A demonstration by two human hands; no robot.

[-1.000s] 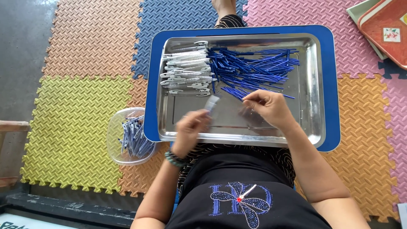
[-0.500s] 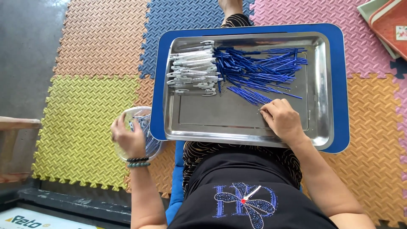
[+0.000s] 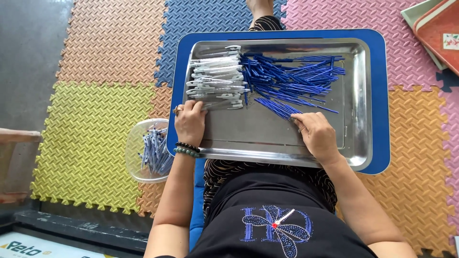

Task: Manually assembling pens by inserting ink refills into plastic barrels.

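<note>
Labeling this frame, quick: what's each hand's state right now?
Left hand: fingers on the clear pen barrels, grip closed or not cannot be told.
Right hand: fingertips at the blue refills, grip cannot be told.

The left hand point(image 3: 190, 123) covers the near ends of the white pieces point(image 3: 215, 81) under its fingers, so whether it pinches one cannot be told. The right hand point(image 3: 318, 136) hides the tips of the blue rods point(image 3: 291, 79) beneath its fingertips; a grip there cannot be told either. Left of the left hand, the tray point(image 3: 377, 95) overlaps the bowl point(image 3: 136, 153), hiding its right rim. The parts inside the bowl are too small to make out. Far right of the right hand, the stacked trays point(image 3: 437, 33) are cut off by the picture's edge. Both forearms run out of the bottom edge.
</note>
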